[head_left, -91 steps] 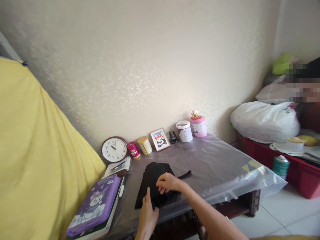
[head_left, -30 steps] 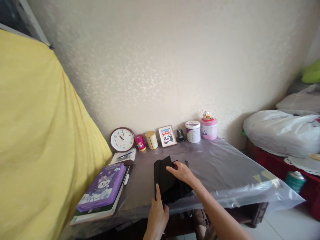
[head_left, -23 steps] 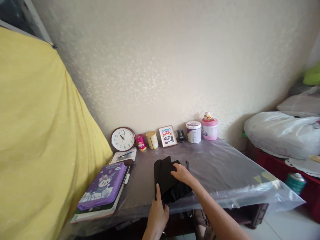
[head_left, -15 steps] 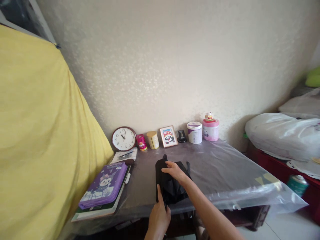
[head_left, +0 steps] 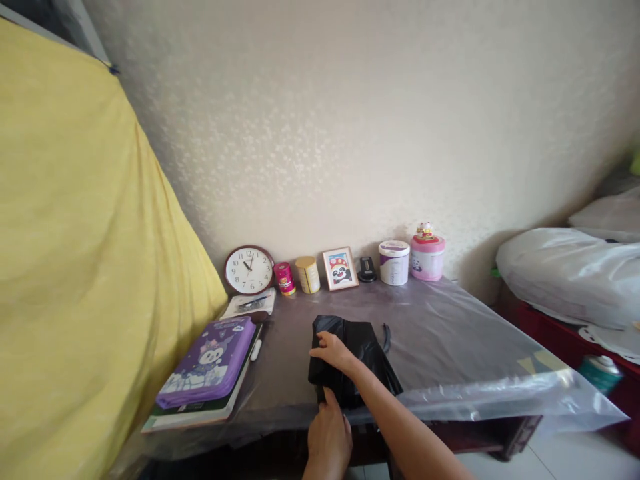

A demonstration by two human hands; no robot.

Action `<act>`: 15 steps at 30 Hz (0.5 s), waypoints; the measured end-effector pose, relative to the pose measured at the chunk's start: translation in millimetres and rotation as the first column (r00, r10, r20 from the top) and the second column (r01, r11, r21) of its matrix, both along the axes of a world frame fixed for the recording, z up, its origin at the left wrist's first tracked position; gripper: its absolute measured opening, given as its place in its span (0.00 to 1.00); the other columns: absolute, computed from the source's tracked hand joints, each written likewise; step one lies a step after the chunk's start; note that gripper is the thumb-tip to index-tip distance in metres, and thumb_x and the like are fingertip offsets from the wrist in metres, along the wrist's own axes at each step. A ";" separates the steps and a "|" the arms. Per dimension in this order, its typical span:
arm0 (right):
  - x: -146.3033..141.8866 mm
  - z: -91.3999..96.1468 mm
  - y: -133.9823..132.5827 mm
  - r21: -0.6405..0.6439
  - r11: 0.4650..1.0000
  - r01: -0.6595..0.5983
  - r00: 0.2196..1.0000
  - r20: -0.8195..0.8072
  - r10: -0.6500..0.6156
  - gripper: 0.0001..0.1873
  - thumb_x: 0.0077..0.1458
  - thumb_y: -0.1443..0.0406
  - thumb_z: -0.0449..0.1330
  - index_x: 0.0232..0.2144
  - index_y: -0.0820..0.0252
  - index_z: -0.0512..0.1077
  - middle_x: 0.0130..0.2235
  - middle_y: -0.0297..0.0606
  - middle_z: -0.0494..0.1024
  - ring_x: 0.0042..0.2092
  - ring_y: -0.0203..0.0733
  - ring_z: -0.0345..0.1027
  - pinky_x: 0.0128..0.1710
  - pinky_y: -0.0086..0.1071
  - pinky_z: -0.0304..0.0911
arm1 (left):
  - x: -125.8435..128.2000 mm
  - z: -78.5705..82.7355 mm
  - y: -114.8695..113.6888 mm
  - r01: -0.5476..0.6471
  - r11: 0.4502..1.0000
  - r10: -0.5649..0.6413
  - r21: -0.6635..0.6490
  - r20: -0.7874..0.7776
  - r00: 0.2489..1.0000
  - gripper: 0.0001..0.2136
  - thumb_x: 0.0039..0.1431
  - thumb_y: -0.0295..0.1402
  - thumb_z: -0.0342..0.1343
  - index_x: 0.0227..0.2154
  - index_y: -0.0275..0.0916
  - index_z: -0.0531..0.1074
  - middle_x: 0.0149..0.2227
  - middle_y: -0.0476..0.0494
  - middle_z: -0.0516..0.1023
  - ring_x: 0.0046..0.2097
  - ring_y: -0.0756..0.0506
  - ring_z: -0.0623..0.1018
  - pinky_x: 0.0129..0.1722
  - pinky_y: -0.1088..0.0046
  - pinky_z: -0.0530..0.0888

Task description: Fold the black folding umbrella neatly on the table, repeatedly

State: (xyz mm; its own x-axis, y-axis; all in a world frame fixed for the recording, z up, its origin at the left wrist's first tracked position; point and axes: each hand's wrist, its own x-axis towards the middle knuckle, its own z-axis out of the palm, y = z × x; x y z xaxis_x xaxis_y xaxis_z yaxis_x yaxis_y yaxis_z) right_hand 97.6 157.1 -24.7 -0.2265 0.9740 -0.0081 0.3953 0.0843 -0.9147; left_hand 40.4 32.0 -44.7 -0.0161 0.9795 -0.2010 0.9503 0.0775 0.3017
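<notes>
A limp, shiny black fabric item (head_left: pixel 357 340) with loose folds and a narrow strap lies near the table's front edge; its exact kind I cannot make out. My right hand (head_left: pixel 334 351) reaches across it, fingers bent and gripping the cloth near its left side. Below, at the front edge, my left hand (head_left: pixel 329 430) is closed around the item's lower end, index finger pointing away from me. What lies under the fabric and inside the left palm is hidden.
Plastic film covers the table (head_left: pixel 425 333). A purple case (head_left: pixel 210 363) lies on books at left. Along the wall stand a clock (head_left: pixel 249 270), a pink can (head_left: pixel 285 279), a yellow can (head_left: pixel 307 275), a framed panda picture (head_left: pixel 341 269) and tubs (head_left: pixel 394 263). A yellow curtain (head_left: pixel 90 233) hangs left.
The black fabric has been spread and flattened, its lower right corner now flaring farther right. My right hand has shifted left and slightly down over it; my left hand has moved a little right and down.
</notes>
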 end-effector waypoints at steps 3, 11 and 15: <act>-1.4 1.9 -5.4 0.104 0.994 -0.033 0.980 0.200 0.012 0.21 0.47 0.61 0.60 0.44 0.65 0.69 0.33 0.39 0.77 0.38 0.41 0.69 0.37 0.30 0.59 | -3.0 0.5 -1.4 -0.001 1.000 0.001 0.001 0.023 1.000 0.26 0.59 0.28 0.41 0.59 0.20 0.47 0.44 0.25 0.72 0.43 0.36 0.76 0.39 0.64 0.69; -2.0 10.1 -14.0 0.120 0.983 -0.142 0.957 0.272 0.105 0.17 0.56 0.57 0.48 0.34 0.60 0.72 0.29 0.36 0.79 0.36 0.37 0.71 0.36 0.27 0.58 | -22.9 1.4 -13.8 -0.030 0.998 0.021 0.062 0.131 0.991 0.27 0.60 0.36 0.42 0.58 0.24 0.50 0.51 0.26 0.68 0.48 0.39 0.73 0.43 0.67 0.69; -2.7 10.5 -14.6 0.136 0.979 -0.154 0.943 0.317 0.104 0.14 0.55 0.62 0.49 0.34 0.59 0.73 0.30 0.35 0.80 0.36 0.38 0.72 0.35 0.27 0.58 | -25.4 3.0 -15.5 0.000 0.960 -0.023 0.281 0.077 0.997 0.23 0.57 0.33 0.47 0.56 0.32 0.58 0.57 0.31 0.60 0.55 0.39 0.66 0.50 0.66 0.65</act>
State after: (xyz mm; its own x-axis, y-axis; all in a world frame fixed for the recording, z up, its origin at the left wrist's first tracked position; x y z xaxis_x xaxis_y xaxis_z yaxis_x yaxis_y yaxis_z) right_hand 94.8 142.6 -14.1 -0.3607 0.9312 0.0528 0.6309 0.2853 -0.7215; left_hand 15.0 16.5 -41.6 0.0003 0.9966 0.0820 0.9229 -0.0319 0.3838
